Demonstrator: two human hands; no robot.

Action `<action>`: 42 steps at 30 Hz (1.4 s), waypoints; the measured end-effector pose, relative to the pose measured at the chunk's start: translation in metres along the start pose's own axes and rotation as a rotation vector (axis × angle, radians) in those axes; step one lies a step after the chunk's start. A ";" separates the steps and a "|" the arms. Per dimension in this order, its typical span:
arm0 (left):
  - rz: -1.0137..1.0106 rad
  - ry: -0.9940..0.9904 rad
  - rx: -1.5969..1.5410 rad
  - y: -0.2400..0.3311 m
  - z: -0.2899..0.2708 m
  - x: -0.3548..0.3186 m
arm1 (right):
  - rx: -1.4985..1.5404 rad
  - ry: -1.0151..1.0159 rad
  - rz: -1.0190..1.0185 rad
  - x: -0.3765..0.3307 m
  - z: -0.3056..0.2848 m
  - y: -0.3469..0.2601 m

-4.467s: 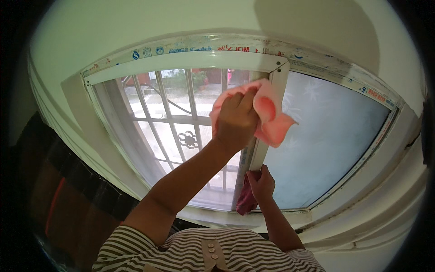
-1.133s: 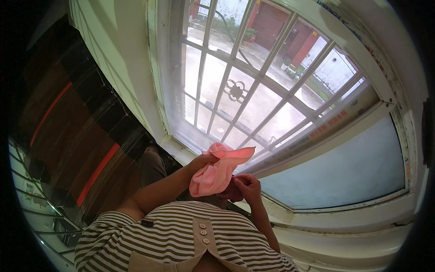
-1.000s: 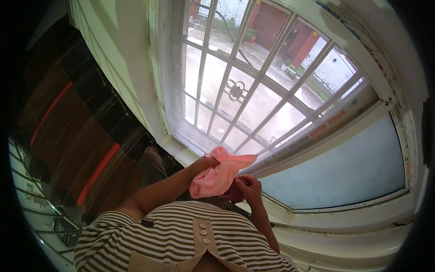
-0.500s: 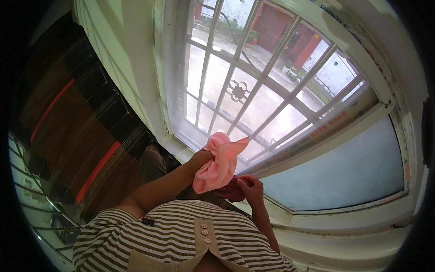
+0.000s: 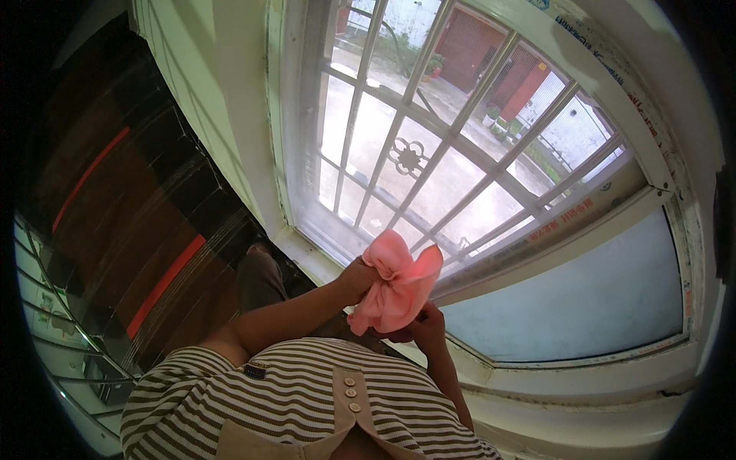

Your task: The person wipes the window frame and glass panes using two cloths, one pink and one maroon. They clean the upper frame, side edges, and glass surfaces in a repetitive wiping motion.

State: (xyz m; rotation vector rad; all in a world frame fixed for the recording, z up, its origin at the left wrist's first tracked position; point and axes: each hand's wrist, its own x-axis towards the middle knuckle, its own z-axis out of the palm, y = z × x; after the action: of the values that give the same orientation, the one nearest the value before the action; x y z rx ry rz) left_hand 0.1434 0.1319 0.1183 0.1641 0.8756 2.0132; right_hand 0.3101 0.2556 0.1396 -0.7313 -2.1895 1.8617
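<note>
My left hand is closed round a bunched pink cloth, which fans out in loose folds in front of my chest. Close behind the lower right edge of that cloth is my right hand, its fingers closed and partly covered by the pink folds. It grips a dark red cloth, of which only a small part shows under the pink one.
A white-framed window with metal bars stands ahead of me, a courtyard beyond it. Below it on the right is a frosted panel. At the left, dark steps with red strips run beside a metal railing.
My left hand and the pink cloth have moved right, over the right hand. The dark red cloth, in plain sight before, is now mostly covered.
</note>
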 end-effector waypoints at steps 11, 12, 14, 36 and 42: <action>0.130 -0.434 0.766 -0.005 0.028 -0.022 | -0.508 0.045 -0.472 0.008 0.000 -0.004; 0.200 -0.530 0.782 -0.004 0.030 -0.023 | -0.522 0.053 -0.482 0.008 -0.001 -0.004; 0.361 -0.590 1.044 -0.001 0.037 -0.025 | -0.543 0.058 -0.498 0.008 -0.003 -0.006; 0.072 -0.363 0.486 0.021 -0.018 -0.024 | -0.275 0.135 -0.328 0.008 -0.004 -0.010; 0.045 -0.575 0.824 0.008 0.000 -0.053 | 0.092 -0.011 0.100 0.006 -0.002 -0.030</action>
State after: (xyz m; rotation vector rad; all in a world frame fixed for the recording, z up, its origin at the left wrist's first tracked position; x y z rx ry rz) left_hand 0.1681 0.0875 0.1343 1.1602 1.2517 1.3982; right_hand 0.2982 0.2568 0.1678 -0.8282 -2.0939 2.0031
